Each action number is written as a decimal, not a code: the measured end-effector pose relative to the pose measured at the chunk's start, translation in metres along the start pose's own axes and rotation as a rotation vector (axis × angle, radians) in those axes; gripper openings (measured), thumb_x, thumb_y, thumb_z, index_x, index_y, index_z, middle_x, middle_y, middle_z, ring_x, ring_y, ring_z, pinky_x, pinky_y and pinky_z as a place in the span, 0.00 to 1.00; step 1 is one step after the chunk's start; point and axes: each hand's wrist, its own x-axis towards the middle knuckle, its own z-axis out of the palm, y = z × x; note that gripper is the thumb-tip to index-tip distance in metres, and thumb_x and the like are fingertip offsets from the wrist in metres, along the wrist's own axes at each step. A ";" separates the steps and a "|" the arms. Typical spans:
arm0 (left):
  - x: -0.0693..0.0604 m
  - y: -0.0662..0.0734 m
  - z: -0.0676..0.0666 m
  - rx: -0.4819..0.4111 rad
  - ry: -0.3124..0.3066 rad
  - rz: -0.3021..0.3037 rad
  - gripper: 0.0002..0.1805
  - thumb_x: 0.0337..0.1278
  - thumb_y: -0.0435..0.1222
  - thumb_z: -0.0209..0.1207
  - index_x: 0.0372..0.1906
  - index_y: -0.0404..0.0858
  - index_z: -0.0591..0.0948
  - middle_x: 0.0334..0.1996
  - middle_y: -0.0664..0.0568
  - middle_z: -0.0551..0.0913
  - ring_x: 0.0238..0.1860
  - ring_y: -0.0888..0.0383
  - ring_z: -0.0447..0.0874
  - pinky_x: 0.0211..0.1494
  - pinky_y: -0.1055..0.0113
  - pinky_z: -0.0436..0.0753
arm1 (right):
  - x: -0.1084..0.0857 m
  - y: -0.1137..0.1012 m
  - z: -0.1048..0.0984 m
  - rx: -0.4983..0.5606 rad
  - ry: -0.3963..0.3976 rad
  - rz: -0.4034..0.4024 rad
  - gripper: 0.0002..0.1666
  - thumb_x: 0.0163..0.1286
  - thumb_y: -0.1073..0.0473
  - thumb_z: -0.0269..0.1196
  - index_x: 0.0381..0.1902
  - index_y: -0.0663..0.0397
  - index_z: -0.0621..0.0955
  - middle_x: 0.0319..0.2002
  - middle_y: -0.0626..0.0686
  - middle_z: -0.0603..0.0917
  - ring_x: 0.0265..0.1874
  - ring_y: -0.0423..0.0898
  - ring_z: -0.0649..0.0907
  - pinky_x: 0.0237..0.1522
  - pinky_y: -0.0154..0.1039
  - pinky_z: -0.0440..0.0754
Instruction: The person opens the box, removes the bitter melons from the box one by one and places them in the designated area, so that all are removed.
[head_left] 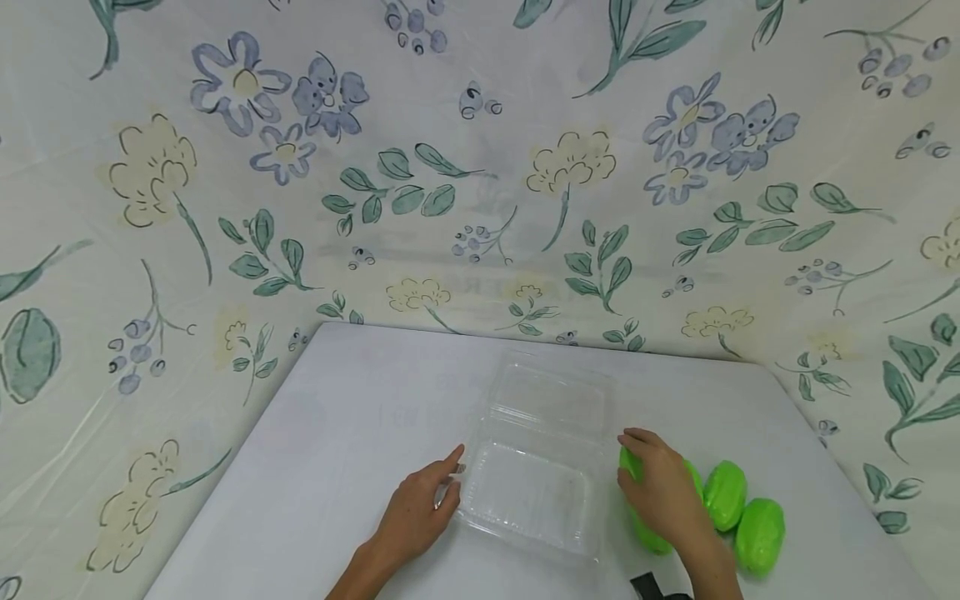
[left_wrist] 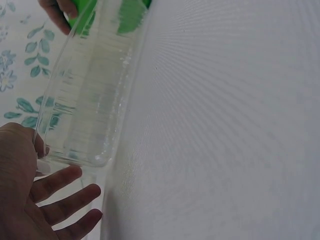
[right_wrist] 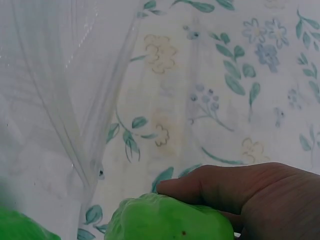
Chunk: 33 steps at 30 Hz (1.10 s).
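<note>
A clear plastic clamshell container [head_left: 536,439] lies unfolded on the white table, its two halves one behind the other. At its left edge is my left hand [head_left: 420,504], fingers spread; in the left wrist view, this hand [left_wrist: 35,190] touches the container's rim [left_wrist: 75,162] at a corner. To the right of the container, my right hand [head_left: 663,487] grips a bright green, oblong, lumpy thing [head_left: 648,533]. The right wrist view has the thumb of the right hand [right_wrist: 250,192] on this green thing [right_wrist: 165,220]; the other fingers are mostly hidden.
More green oblong pieces, one [head_left: 725,496] behind another [head_left: 760,537], lie right of my right hand. A further one is partly hidden behind that hand. The white table [head_left: 360,417] meets a flower-patterned cloth [head_left: 450,208] at its back and sides. Something black [head_left: 648,586] shows near my right wrist.
</note>
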 end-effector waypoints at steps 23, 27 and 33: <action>-0.001 -0.001 0.001 0.000 0.013 0.007 0.27 0.62 0.30 0.58 0.67 0.32 0.72 0.48 0.52 0.86 0.45 0.56 0.86 0.50 0.53 0.83 | -0.033 0.110 -0.070 -0.160 0.019 0.371 0.29 0.62 0.63 0.63 0.58 0.76 0.74 0.60 0.78 0.69 0.58 0.77 0.67 0.53 0.71 0.68; -0.001 -0.001 0.001 -0.001 0.010 -0.002 0.27 0.62 0.30 0.58 0.67 0.33 0.72 0.48 0.53 0.86 0.46 0.56 0.86 0.50 0.53 0.82 | -0.041 0.136 -0.081 -0.159 0.015 0.498 0.31 0.62 0.62 0.63 0.59 0.76 0.72 0.59 0.80 0.68 0.57 0.78 0.67 0.53 0.71 0.68; -0.002 -0.001 0.001 0.010 0.010 -0.005 0.28 0.62 0.30 0.59 0.67 0.34 0.72 0.48 0.53 0.86 0.46 0.56 0.86 0.51 0.52 0.82 | -0.054 0.167 -0.086 -0.181 0.034 0.564 0.31 0.60 0.62 0.63 0.57 0.78 0.71 0.53 0.81 0.72 0.49 0.78 0.73 0.47 0.70 0.72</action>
